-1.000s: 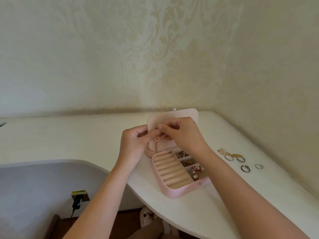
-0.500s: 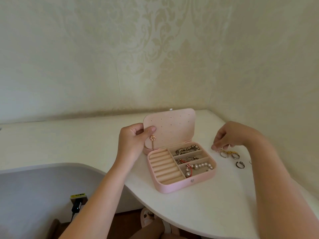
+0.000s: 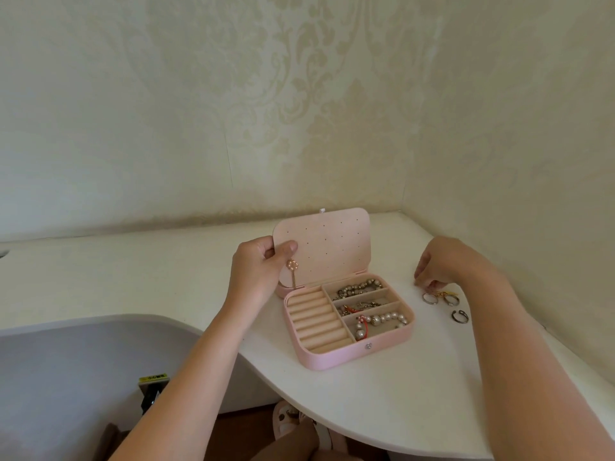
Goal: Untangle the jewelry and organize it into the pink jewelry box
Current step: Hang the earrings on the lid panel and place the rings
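**Position.** The pink, rounded-corner jewelry box (image 3: 349, 352) stands open on the white curved worktop (image 3: 382, 410). Its three side compartments hold pearl strands (image 3: 382, 319) and chains.

**Hands.**
- The left hand (image 3: 256, 271) grips the left edge of the upright perforated lid (image 3: 332, 247), thumb on the inner face. It sits just above a gold drop earring with a pink flower head (image 3: 293, 266) pinned there.
- The right hand (image 3: 442, 261) is lowered with fingers curled over a small gold tangled piece (image 3: 444, 293). Whether it already pinches anything cannot be told.

**Loose items.** The tangled piece lies against two silver rings (image 3: 429, 298) to the right of the box. A dark open ring (image 3: 460, 316) lies apart, nearer the person. None is yet in the padded ring rolls (image 3: 316, 319).

**Risks, as judged.**
- Lifting the tangle may drag the touching rings along, and they could then roll off the worktop's curved edge.
- A hard pull could tighten the knot.
- If the left hand lets go, the lid may drop and knock the pinned earring.
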`<state>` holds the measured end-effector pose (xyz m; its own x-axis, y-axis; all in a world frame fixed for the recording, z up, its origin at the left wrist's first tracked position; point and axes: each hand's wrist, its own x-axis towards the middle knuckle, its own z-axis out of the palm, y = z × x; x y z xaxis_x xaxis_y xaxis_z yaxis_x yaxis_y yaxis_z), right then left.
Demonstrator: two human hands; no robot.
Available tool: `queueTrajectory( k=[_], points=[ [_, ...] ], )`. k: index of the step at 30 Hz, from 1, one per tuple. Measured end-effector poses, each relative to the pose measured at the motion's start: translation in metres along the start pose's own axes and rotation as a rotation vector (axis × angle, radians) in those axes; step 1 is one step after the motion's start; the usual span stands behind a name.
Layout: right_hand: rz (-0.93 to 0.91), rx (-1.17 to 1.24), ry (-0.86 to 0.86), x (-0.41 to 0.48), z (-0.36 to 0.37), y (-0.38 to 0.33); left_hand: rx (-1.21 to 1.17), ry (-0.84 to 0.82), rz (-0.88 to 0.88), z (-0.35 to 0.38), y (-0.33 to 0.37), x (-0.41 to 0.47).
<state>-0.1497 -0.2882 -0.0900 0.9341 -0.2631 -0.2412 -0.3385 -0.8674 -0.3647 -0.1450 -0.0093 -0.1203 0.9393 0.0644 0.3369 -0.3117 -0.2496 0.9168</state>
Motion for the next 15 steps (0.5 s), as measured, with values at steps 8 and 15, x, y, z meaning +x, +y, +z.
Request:
queueTrajectory(
  k=[8,15],
  points=[
    [-0.493,0.777,-0.017,-0.021,-0.019,-0.003,-0.131,0.003,-0.023,-0.002,0.011,0.001],
    [-0.707,1.03,-0.117,-0.029,-0.014,-0.022,-0.157,0.001,0.105,-0.001,0.02,-0.003]
  ],
)
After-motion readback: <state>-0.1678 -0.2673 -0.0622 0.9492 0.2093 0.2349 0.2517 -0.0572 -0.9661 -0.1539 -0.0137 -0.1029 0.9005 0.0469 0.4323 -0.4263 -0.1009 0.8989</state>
